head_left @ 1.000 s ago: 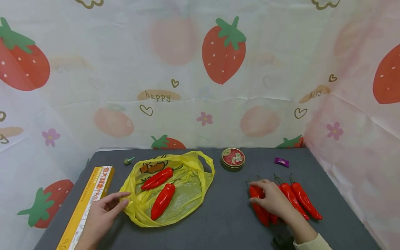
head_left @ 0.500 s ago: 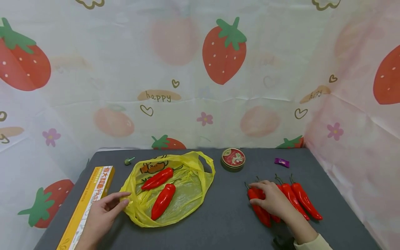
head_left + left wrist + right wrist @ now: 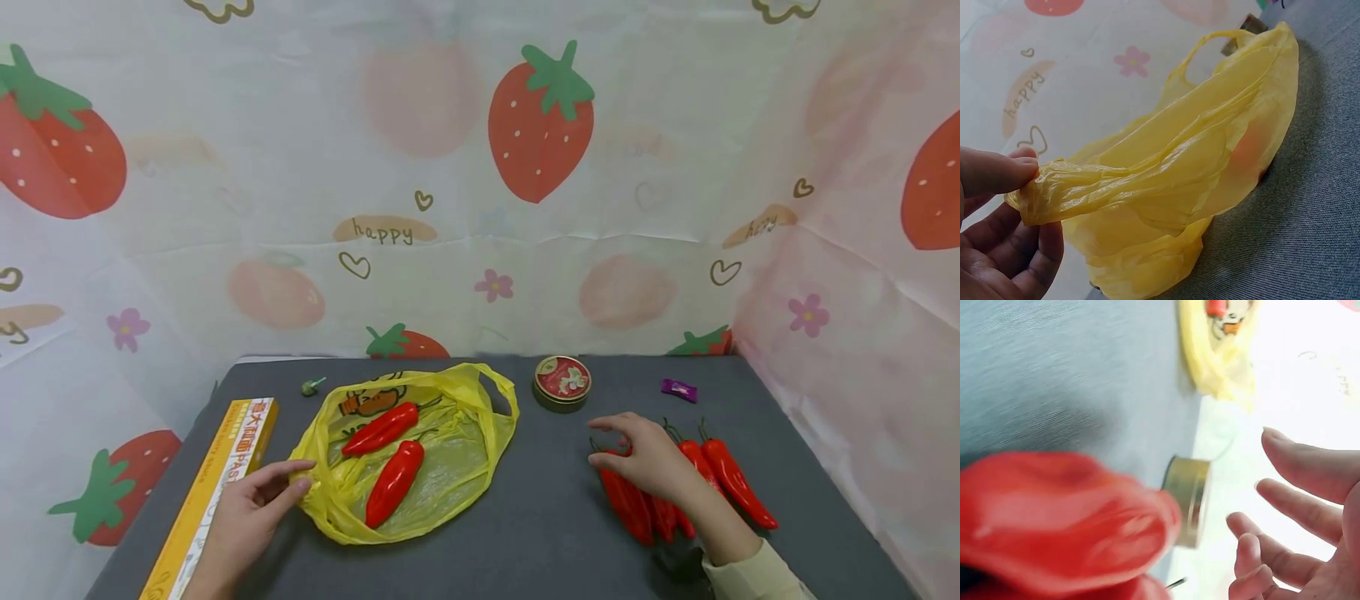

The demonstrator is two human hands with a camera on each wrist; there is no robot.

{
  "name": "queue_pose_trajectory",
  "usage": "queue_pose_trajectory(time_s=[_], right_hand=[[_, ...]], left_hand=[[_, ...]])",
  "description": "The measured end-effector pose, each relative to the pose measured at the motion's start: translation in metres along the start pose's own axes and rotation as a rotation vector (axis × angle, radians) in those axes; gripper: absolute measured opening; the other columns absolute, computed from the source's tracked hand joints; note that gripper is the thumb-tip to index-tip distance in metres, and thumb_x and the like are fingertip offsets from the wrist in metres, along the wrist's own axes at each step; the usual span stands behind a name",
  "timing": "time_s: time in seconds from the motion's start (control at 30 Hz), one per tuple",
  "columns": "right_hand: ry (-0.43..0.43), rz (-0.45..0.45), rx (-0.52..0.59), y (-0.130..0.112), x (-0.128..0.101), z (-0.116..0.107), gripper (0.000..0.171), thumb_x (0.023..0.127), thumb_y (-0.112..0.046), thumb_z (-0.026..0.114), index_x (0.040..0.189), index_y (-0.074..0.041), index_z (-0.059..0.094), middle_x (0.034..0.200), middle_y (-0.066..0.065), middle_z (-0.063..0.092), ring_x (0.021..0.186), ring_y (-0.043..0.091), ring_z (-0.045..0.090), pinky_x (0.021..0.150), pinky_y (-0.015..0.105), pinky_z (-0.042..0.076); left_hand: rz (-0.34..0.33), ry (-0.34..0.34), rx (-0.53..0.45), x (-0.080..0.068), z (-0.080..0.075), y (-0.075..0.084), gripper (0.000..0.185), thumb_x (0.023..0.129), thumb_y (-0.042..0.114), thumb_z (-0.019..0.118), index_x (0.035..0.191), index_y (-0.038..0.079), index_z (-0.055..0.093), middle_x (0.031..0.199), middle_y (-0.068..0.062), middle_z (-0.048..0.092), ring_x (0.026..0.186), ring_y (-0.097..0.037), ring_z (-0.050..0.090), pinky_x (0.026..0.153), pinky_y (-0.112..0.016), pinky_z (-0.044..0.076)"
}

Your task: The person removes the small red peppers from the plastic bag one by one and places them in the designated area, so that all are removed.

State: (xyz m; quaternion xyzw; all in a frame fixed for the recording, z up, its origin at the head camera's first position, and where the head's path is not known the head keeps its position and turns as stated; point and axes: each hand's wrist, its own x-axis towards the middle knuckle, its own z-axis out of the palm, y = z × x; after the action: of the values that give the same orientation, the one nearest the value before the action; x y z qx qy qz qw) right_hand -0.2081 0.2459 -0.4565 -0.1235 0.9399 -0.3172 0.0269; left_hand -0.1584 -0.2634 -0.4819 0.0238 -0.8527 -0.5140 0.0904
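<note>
Red peppers (image 3: 393, 485): two inside one yellow bag (image 3: 453, 475), at least four on the grey table (image 3: 555, 517), where the right hand (image 3: 651, 457) hides the exact count. Left hand (image 3: 251, 512): thumb and fingers pinch the bag's left edge. Right hand: poised above the peppers, thumb and fingers spread wide apart.

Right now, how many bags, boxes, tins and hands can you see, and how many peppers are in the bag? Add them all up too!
Bag: 1
Box: 1
Tin: 1
Hands: 2
Peppers in the bag: 2
Total: 7
</note>
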Motion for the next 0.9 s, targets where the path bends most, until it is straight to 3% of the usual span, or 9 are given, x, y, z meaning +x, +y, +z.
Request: queue_pose_trajectory(time_s=[0.13,0.47,0.9], right_hand=[[0.012,-0.026,0.014,-0.011,0.007,0.001,0.046,0.087,-0.030,0.080,0.130,-0.017,0.068,0.117,0.005,0.064,0.092,0.022,0.053,0.070,0.033,0.044],[-0.015,-0.104,0.079,-0.047,0.030,0.014,0.051,0.086,-0.029,0.082,0.133,-0.018,0.066,0.127,0.005,0.067,0.098,0.025,0.057,0.074,0.034,0.049],[-0.091,-0.205,0.154,-0.080,0.055,0.041,0.048,0.088,-0.025,0.081,0.132,-0.014,0.066,0.125,0.009,0.067,0.093,0.028,0.057,0.072,0.031,0.048]], left_hand=[[0.001,0.004,-0.003,0.000,0.000,0.000,0.028,0.096,0.023,0.072,0.117,0.005,0.074,0.093,0.004,0.072,0.071,-0.009,0.055,0.061,-0.023,0.048],[0.000,0.002,-0.007,0.000,-0.001,0.000,0.028,0.095,0.023,0.072,0.117,0.005,0.074,0.098,0.004,0.073,0.073,-0.007,0.056,0.064,-0.022,0.049],[-0.004,0.011,0.014,-0.001,-0.002,0.001,0.030,0.096,0.025,0.071,0.118,0.005,0.074,0.094,0.008,0.071,0.074,-0.008,0.055,0.063,-0.021,0.048]])
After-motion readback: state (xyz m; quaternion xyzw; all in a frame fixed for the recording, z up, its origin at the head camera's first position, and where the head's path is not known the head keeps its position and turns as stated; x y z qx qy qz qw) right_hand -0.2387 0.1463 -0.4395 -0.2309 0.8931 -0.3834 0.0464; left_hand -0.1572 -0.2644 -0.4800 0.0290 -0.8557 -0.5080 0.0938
